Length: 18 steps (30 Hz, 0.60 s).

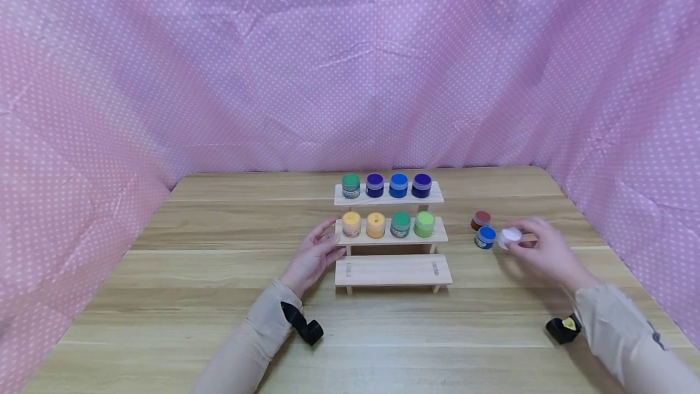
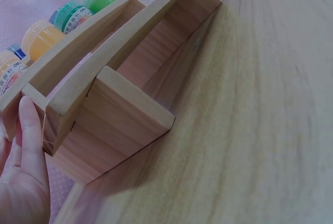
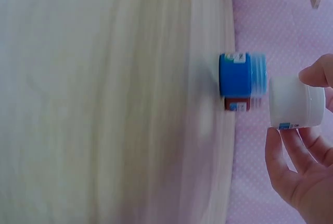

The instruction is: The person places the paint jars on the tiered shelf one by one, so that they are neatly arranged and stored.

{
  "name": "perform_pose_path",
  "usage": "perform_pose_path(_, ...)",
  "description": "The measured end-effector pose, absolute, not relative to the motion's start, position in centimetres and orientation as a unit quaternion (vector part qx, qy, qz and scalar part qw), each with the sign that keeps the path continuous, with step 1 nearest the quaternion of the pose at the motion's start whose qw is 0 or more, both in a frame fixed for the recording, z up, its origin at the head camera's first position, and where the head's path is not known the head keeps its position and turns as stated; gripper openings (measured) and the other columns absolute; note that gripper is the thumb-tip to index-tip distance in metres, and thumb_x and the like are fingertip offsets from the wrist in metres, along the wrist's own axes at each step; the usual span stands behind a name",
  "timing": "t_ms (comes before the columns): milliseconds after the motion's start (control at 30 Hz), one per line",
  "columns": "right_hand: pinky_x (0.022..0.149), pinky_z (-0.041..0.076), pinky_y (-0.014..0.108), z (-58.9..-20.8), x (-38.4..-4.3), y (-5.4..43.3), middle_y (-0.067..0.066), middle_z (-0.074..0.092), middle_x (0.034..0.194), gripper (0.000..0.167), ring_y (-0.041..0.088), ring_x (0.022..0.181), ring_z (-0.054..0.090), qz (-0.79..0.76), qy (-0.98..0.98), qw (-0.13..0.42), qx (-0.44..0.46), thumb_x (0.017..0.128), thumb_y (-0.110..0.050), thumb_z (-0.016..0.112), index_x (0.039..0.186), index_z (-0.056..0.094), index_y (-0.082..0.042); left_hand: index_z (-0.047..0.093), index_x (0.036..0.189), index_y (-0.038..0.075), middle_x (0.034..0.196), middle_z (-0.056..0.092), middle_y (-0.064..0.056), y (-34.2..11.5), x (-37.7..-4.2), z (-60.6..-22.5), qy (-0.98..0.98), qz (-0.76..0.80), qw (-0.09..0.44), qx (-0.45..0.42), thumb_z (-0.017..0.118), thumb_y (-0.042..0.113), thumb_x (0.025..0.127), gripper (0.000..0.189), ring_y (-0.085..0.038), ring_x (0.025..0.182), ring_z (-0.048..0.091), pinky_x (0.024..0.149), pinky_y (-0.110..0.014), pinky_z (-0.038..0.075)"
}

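Note:
My right hand (image 1: 544, 251) pinches a white paint jar (image 3: 289, 101) between thumb and fingers, lifted off the table in the right wrist view. Close beside it stand a blue paint jar (image 1: 485, 237) and a dark red paint jar (image 1: 480, 219). With fairly straight fingers, my left hand (image 1: 310, 257) touches the left end of a three-step wooden rack (image 1: 391, 270). Its fingertips lie against the wood in the left wrist view, some hidden behind the shelf end. Yellow, green and light green jars (image 1: 424, 224) fill the middle step; green, purple and blue jars (image 1: 398, 185) line the top.
The rack's lowest step bears no jars. Around it spreads a wood-grain table (image 1: 219, 248), backed by a pink dotted cloth (image 1: 350, 65). Both wrists wear black camera mounts (image 1: 563, 328).

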State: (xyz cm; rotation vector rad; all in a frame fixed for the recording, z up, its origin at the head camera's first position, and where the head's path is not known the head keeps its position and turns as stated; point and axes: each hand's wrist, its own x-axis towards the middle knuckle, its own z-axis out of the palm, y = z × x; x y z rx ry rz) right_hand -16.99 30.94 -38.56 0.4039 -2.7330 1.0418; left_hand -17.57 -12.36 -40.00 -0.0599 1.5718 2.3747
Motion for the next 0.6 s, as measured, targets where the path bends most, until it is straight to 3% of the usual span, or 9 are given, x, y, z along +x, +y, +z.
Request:
perform_pose_path(333,0.072,0.05,0.005,-38.0,-16.1,28.5,0.019,0.056,0.106,0.033,-0.017,0.091,0.042,0.38,-0.897,0.132,0.181,0.073,0.009,0.072,0.105,0.064,0.009,0.02,0.149,0.003,0.088,0.05,0.005,-12.4,-17.6,-40.1,0.545,0.826,0.146,-0.017,0.042,-0.004,0.096,0.058,-0.004,0.077,0.059,0.076,-0.018,0.055)
perform_pose_path(600,0.07,0.054,0.013,-37.3,-15.5,26.2,0.01,0.058,0.1,0.036,-0.012,0.091,0.047,0.388,-0.882,0.151,0.22,0.07,0.01,0.075,0.103,0.067,0.002,0.019,0.15,0.003,0.087,0.052,0.005,-12.4,-17.5,-39.9,0.546,0.825,0.144,-0.016,0.042,-0.005,0.096,0.058,-0.004,0.077,0.06,0.076,-0.018,0.055)
